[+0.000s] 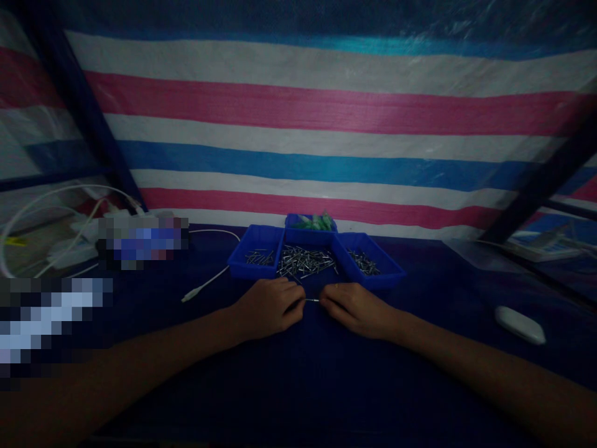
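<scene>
My left hand (271, 306) and my right hand (357, 309) face each other low over the dark blue table. A thin, shiny metal pin (313, 300) spans the small gap between them, one end pinched in the fingers of each hand. Its ends are hidden in my fingertips. Just beyond my hands lies a loose pile of similar metal pins (305, 261). A blue tray (254, 270) on the left and another blue tray (394, 274) on the right flank the pile, and both hold more pins.
Behind the pile stands a third blue tray (311, 236) containing green and pale pieces. A white cable (205, 286) lies at left, near cluttered cords. On the right is a white rounded object (520, 325). A striped plastic sheet (326, 112) hangs behind the table (298, 386).
</scene>
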{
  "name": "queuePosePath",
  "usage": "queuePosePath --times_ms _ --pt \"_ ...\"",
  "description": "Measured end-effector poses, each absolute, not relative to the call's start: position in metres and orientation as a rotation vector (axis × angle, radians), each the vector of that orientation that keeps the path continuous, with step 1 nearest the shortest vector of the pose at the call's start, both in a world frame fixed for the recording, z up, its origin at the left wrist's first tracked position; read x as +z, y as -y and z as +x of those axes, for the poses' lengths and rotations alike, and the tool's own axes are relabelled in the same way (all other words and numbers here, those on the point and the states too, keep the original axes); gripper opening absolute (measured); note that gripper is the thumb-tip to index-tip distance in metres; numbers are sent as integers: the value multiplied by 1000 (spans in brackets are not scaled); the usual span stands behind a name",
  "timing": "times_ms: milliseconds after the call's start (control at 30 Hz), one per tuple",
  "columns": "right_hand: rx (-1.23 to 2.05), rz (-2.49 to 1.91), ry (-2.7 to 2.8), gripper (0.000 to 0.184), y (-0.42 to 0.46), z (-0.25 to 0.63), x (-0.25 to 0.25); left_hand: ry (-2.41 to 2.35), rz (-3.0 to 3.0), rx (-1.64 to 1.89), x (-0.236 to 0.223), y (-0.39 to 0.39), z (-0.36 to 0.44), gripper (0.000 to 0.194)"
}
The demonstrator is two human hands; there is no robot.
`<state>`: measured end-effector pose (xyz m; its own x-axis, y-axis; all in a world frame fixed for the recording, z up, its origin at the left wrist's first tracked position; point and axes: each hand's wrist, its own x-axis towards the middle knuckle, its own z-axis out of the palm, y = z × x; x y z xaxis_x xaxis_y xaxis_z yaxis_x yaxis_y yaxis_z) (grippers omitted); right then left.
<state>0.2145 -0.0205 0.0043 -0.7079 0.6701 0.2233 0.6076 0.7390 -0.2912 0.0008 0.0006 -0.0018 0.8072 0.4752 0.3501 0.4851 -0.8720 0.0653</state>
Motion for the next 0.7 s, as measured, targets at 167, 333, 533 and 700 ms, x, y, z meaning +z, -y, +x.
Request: queuePosePath --times_ms 167,333,533,700 --pt "281 -997 2626 20 21 214 4 761 -2937 -537 -3 1 0 17" --pt "314 -1007 2605 14 22 216 2 754 -2918 -515 -5 1 -1 17" --pt "367 -1028 2564 6 22 218 2 717 -2915 -550 -3 2 -1 18" --pt "352 -1020 2585 11 23 217 2 603 -2915 -657 -3 3 -1 20"
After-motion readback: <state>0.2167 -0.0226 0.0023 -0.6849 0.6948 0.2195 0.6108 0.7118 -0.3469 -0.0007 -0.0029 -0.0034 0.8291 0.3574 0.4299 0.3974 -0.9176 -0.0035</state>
